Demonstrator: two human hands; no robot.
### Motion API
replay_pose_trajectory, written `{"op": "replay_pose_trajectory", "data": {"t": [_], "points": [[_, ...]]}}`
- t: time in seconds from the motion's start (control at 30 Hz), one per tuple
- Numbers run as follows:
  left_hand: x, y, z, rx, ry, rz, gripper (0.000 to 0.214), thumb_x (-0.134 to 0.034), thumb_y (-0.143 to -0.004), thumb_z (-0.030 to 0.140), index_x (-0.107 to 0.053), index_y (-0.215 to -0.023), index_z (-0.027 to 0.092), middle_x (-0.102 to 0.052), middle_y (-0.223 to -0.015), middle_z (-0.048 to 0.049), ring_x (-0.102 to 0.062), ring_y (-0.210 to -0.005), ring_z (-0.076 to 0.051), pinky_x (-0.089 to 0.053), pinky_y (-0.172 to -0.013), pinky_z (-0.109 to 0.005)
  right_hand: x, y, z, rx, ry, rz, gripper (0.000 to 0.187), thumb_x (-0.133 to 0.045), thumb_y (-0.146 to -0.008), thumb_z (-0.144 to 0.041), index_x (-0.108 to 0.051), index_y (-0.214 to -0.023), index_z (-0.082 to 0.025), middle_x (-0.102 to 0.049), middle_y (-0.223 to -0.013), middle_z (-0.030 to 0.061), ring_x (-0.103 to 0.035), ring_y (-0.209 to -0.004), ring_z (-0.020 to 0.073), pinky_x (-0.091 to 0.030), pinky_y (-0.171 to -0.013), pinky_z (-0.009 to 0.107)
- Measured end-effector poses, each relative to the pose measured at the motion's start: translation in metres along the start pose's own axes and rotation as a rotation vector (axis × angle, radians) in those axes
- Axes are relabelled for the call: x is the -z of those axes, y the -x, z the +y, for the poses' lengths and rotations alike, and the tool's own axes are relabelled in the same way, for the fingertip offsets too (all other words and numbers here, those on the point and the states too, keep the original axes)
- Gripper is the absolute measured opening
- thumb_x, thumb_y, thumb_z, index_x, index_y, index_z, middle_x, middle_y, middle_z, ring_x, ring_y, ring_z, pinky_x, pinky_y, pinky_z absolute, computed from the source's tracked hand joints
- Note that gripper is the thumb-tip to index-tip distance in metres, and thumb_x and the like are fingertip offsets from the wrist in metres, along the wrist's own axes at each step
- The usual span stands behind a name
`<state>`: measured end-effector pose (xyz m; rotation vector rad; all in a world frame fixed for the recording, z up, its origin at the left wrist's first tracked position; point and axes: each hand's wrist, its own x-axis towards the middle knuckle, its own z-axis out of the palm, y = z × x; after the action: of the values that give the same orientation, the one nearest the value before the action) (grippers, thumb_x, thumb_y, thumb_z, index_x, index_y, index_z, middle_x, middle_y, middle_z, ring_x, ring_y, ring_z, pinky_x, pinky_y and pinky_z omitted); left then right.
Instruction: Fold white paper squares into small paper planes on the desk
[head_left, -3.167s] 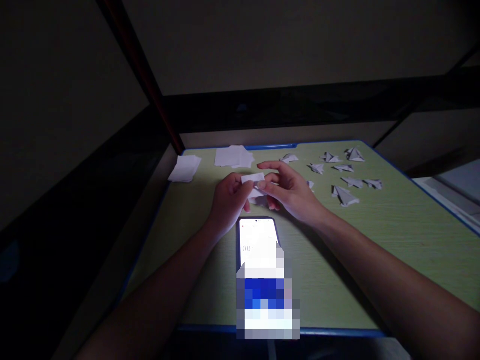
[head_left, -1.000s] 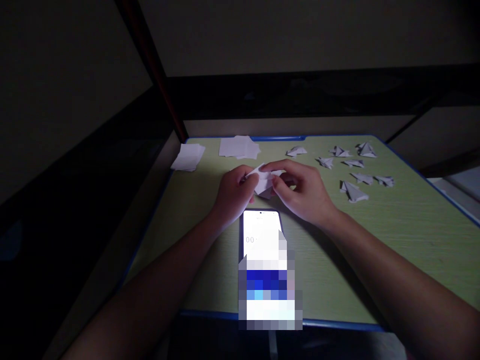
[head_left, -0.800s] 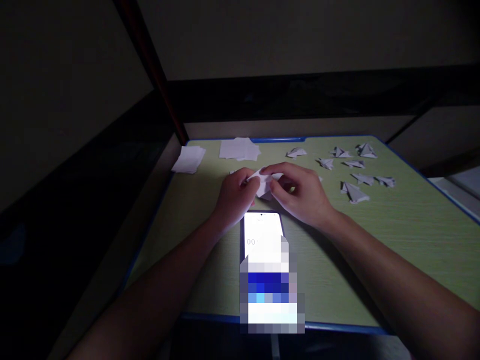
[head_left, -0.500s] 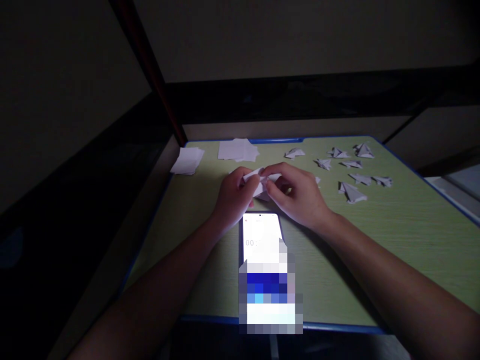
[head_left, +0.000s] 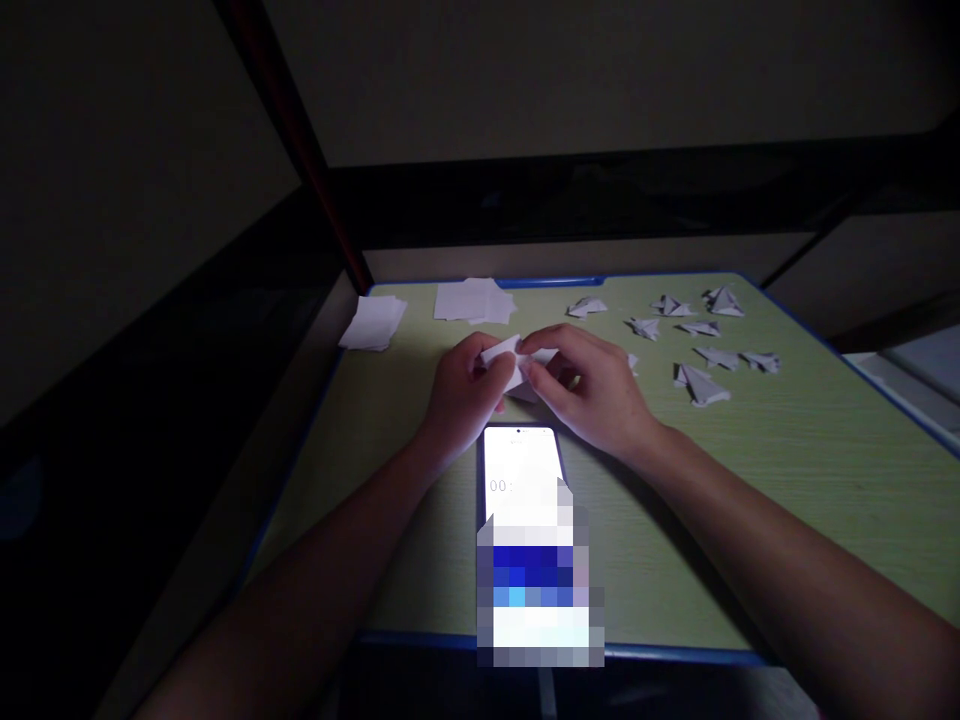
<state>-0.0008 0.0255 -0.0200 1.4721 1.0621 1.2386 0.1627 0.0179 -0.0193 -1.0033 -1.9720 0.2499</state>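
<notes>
Fingers of the left hand (head_left: 463,398) and right hand (head_left: 600,388) pinch the folded white paper (head_left: 517,377) between their tips, apparently mid-crease, which likely calls for firm pressing along the fold.

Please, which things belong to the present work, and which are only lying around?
Likely for the work:
folded white paper, held by left hand and right hand
left paper pile
middle paper pile
folded paper figures

Probably just lying about:
lit smartphone
unclear pale object, far right

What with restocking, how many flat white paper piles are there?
2: one white paper pile far left on the green, blue-edged table, another paper pile to its right; some may be hidden.
</notes>
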Motion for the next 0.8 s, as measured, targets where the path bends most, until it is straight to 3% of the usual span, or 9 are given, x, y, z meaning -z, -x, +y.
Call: {"op": "replay_pose_trajectory", "data": {"t": [0.57, 0.8], "points": [[-0.0001, -0.001, -0.0039, 0.011, -0.035, 0.048, 0.015, -0.055, -0.084, 0.024, -0.057, -0.071, 0.017, -0.053, -0.049, 0.0052, -0.046, -0.035, -0.006, -0.033, -0.035, -0.018, 0.0007, -0.0009, 0.0001, 0.041, 0.021, 0.002, 0.013, -0.061, -0.094, -0.027, -0.07, -0.097, -0.018, -0.071, -0.094, 0.0067, -0.064, -0.071, 0.0163, -0.05, -0.066, 0.031], [0.0006, 0.0001, -0.0012, 0.016, -0.061, 0.025, 0.015, -0.056, -0.082, 0.025, -0.062, -0.073, 0.015, -0.051, -0.047, 0.0055, -0.047, -0.038, -0.006, -0.033, -0.037, -0.017, -0.0009, -0.0011, -0.0005, -0.132, -0.125, 0.031, 0.015, -0.064, -0.092, -0.032, -0.07, -0.094, -0.019, -0.071, -0.089, 0.0053, -0.061, -0.066, 0.0152, -0.048, -0.06, 0.03]]}}
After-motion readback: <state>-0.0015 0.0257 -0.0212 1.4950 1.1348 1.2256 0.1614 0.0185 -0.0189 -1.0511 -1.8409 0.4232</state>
